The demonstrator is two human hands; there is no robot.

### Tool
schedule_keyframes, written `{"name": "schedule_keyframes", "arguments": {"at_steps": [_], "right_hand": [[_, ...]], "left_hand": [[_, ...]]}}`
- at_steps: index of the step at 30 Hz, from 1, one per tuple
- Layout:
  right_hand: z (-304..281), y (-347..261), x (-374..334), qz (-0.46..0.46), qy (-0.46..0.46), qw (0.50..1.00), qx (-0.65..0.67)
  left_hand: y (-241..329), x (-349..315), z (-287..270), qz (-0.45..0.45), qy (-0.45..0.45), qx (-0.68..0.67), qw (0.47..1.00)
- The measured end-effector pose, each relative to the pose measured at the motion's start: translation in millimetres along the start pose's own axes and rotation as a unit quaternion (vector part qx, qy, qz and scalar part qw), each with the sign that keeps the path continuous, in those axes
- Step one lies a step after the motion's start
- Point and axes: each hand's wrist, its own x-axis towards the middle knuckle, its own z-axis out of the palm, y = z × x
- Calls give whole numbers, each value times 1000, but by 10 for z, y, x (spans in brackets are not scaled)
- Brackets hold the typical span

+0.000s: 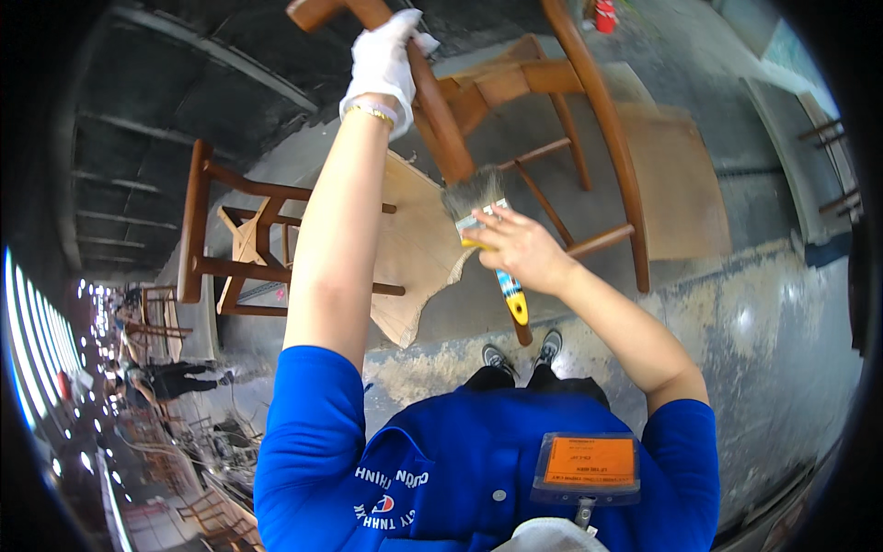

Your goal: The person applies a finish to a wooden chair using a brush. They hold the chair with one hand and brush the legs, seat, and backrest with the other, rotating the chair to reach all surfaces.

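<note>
A brown wooden chair frame [501,87] hangs tilted in front of me at the top of the view. My left hand [382,64], in a white glove, is closed round one of its bars near the top. My bare right hand [524,250] grips a wide paintbrush [513,299] with a yellow and blue handle. The brush's dark bristles lie against or just over the lower end of a thick chair leg [449,147]; which of the two I cannot tell. Part of the handle is hidden under my fingers.
To the left stands another brown chair frame [244,267]. Pale sheets of board or cardboard [418,248] lie on the worn grey floor [736,313], with a larger brown sheet [676,184] at the right. Far off is a red container [604,17]. A person [170,379] is at the far left.
</note>
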Motion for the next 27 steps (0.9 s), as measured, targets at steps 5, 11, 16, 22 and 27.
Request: {"name": "schedule_keyframes", "arguments": {"at_steps": [5, 11, 16, 22, 27], "right_hand": [[476, -678, -1074, 48, -152, 987, -7], [930, -1665, -2195, 267, -183, 939, 112], [1041, -1831, -2173, 806, 207, 428, 354], [1276, -1581, -1622, 488, 603, 246, 581], [1422, -1800, -1659, 752, 537, 178, 339]], "left_hand": [[-230, 338, 102, 78, -13, -89, 993], [-289, 553, 108, 90, -19, -126, 988], [-239, 393, 205, 75, 7, -155, 985], [-201, 192, 207, 98, -7, -143, 985], [-148, 129, 229, 102, -17, -153, 983]]}}
